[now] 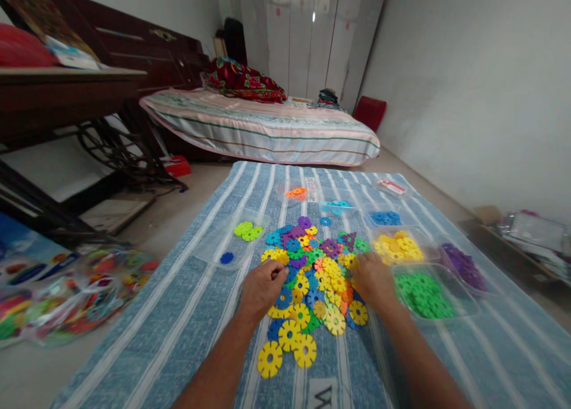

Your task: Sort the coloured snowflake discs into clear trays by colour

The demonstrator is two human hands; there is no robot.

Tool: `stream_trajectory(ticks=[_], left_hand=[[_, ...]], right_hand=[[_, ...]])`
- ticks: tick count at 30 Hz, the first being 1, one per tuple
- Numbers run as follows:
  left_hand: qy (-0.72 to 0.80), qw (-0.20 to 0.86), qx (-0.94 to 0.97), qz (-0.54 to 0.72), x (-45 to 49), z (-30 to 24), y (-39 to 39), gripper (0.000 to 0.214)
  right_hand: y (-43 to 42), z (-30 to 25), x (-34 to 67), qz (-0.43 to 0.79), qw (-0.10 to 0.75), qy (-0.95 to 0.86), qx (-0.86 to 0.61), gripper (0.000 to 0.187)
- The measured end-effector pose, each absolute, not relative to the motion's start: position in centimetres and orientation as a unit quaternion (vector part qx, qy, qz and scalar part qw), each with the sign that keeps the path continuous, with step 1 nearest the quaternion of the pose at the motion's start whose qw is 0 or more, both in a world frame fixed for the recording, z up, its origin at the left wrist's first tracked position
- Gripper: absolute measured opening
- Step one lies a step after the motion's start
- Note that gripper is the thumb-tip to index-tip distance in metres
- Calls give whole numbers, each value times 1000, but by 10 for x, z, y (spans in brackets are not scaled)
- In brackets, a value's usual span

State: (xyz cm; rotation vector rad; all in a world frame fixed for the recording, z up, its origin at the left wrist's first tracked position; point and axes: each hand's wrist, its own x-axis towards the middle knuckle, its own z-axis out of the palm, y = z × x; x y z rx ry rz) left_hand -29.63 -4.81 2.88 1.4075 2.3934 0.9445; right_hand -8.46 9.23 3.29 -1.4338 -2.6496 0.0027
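Observation:
A loose heap of notched plastic flower discs (332,272) in yellow, blue, green, purple and orange lies mid-table. At its left edge is my left hand (263,283), its fingers curled and pressed together; whatever they may hold is hidden. Yellow discs (275,255) lie just beyond its knuckles. Over the heap's right edge is my right hand (373,278), slightly blurred, fingers pointing down among the discs and mostly out of sight. Close beside it stand a clear tray of yellow discs (398,247) and a clear tray of green discs (423,293).
Further containers hold purple discs (464,266), blue discs (386,218), light-blue discs (338,206) and orange discs (296,193). At left, a clear tray (209,248) holds lime discs (248,231) and a dark-blue disc (226,258). A striped cloth (178,320) covers the table; a bed (267,129) stands beyond.

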Motion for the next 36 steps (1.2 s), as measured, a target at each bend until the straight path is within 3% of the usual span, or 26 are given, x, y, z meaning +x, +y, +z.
stream_trajectory(ticks=[13,17,25,33,36], left_hand=[[816,105,476,312,-295,32,-49,20],[817,105,475,309,-295,32,-49,20],[814,102,476,317,-295,30,-48,20],[815,102,477,313,-296,31,-48,21],[815,100,480,310,-296,30,-48,22]], right_hand=[[92,28,-83,24,115,-847,-519,7],[87,33,-81,45,122,-857,-499,13],[90,66,-45,12,243,-835,-493,30],[143,95,-17,-67,137,-798,-583,39],[149,96,-16,-89,148,-768,-616,43]])
